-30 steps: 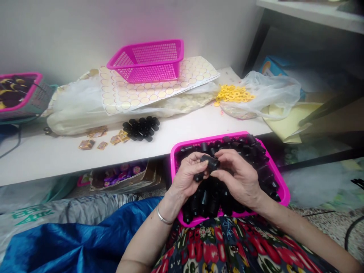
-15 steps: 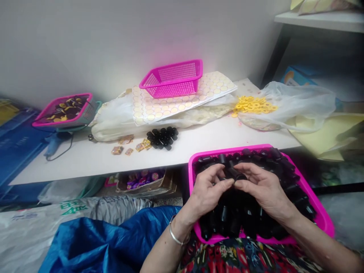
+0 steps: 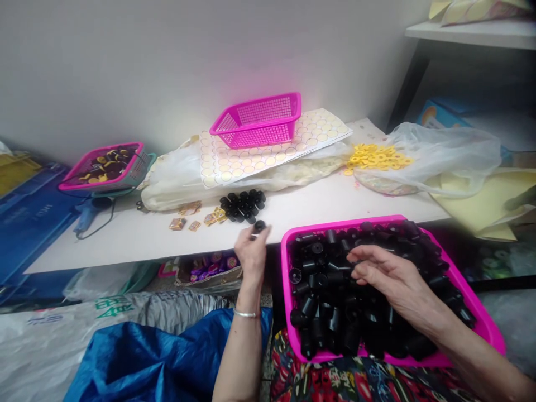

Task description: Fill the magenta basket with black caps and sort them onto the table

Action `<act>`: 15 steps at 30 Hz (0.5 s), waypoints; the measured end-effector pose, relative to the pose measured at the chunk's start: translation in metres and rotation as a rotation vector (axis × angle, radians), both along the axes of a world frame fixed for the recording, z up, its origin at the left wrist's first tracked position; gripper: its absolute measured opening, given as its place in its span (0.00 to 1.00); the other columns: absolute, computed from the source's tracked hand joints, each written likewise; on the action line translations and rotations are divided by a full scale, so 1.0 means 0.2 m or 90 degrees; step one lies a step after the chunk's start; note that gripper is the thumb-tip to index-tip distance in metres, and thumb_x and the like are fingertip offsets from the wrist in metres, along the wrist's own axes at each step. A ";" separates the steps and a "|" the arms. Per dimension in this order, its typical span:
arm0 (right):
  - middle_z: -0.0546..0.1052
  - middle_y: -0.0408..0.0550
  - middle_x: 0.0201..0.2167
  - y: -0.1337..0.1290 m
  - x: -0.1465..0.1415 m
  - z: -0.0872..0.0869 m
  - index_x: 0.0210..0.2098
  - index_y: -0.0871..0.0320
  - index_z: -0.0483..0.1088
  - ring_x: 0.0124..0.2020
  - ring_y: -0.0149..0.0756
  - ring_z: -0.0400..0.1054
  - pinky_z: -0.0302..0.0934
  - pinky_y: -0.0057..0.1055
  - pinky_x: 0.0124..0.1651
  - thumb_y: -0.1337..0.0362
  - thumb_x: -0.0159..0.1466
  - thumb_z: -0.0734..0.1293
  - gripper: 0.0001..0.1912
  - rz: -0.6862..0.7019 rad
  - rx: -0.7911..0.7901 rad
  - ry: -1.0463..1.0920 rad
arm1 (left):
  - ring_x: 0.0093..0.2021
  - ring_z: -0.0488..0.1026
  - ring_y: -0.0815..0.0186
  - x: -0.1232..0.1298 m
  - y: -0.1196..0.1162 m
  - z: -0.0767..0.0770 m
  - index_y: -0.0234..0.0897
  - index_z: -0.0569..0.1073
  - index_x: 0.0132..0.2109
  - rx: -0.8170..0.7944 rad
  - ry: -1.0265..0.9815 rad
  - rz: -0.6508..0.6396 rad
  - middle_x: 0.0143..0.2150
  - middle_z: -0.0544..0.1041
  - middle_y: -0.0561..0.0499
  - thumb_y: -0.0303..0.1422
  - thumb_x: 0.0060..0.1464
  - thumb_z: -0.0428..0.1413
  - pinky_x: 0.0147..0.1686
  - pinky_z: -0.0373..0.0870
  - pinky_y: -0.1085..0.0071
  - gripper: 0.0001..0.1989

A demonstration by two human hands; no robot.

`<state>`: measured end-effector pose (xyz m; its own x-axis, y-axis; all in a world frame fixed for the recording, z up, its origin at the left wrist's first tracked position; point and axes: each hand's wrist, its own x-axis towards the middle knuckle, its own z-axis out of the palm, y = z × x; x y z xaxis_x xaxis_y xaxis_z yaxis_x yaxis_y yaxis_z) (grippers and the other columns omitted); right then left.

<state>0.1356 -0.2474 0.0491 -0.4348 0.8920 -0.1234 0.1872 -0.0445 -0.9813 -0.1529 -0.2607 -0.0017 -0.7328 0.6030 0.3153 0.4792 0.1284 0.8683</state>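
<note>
My left hand [image 3: 252, 251] is over the table's front edge, fingers closed around a small black plastic cylinder [image 3: 259, 226] with its round end up. Just beyond it on the table stands a tight cluster of similar black cylinders [image 3: 243, 205]. Above the large pink basket [image 3: 287, 290] on my lap hovers my right hand [image 3: 389, 279]. Its thumb and forefinger are a little apart, and nothing shows between them. Loose black cylinders [image 3: 330, 318] lie heaped in that basket in all directions.
At the wall, a pink basket [image 3: 255, 139] rests on sheets of round stickers [image 3: 234, 167]. Yellow rings [image 3: 377, 157] spill beside a plastic bag [image 3: 444, 151]. On the left are a filled pink basket [image 3: 100, 184] and a blue corded tool [image 3: 90, 215]. Small gold pieces [image 3: 177, 224] lie near the cluster.
Both hands were together over the basket, fingers on a black cylinder. My left hand has carried a cylinder left and forward to the table edge; the right hand stays above the basket.
</note>
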 end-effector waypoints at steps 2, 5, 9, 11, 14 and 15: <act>0.77 0.50 0.40 0.00 0.05 0.01 0.45 0.58 0.72 0.34 0.34 0.70 0.66 0.31 0.38 0.49 0.59 0.69 0.21 -0.026 0.010 -0.004 | 0.31 0.69 0.64 -0.20 0.04 -0.11 0.33 0.79 0.39 -0.047 -0.026 0.109 0.30 0.75 0.52 0.43 0.47 0.59 0.33 0.64 0.70 0.18; 0.77 0.49 0.38 0.00 0.10 0.02 0.42 0.58 0.73 0.32 0.34 0.69 0.65 0.30 0.36 0.48 0.58 0.70 0.21 -0.043 0.001 -0.018 | 0.30 0.68 0.63 -0.42 0.08 -0.23 0.32 0.78 0.33 -0.064 -0.029 0.168 0.25 0.72 0.53 0.42 0.43 0.59 0.32 0.62 0.69 0.16; 0.77 0.49 0.38 -0.02 0.12 0.00 0.40 0.58 0.73 0.32 0.33 0.68 0.65 0.29 0.37 0.48 0.57 0.70 0.20 -0.039 -0.046 -0.014 | 0.28 0.65 0.63 -0.57 0.14 -0.26 0.35 0.76 0.27 -0.068 -0.023 0.225 0.21 0.68 0.54 0.42 0.39 0.60 0.32 0.59 0.67 0.13; 0.77 0.49 0.38 -0.02 0.11 -0.01 0.40 0.58 0.73 0.33 0.33 0.69 0.65 0.29 0.37 0.48 0.57 0.70 0.20 -0.031 -0.060 -0.017 | 0.27 0.64 0.64 -0.62 0.17 -0.23 0.36 0.75 0.26 -0.062 -0.031 0.221 0.20 0.67 0.55 0.41 0.37 0.61 0.31 0.59 0.68 0.13; 0.77 0.49 0.37 -0.02 0.11 -0.01 0.40 0.58 0.73 0.32 0.33 0.69 0.65 0.29 0.36 0.48 0.56 0.71 0.21 -0.036 -0.061 -0.018 | 0.25 0.62 0.67 -0.64 0.20 -0.19 0.36 0.73 0.25 -0.037 -0.053 0.198 0.19 0.64 0.57 0.41 0.35 0.62 0.29 0.58 0.70 0.14; 0.77 0.49 0.37 -0.02 0.11 -0.01 0.39 0.58 0.73 0.32 0.33 0.69 0.65 0.29 0.37 0.47 0.56 0.71 0.21 -0.040 -0.058 -0.015 | 0.25 0.61 0.68 -0.63 0.20 -0.17 0.35 0.71 0.26 -0.024 -0.064 0.194 0.20 0.64 0.58 0.42 0.36 0.62 0.29 0.57 0.71 0.14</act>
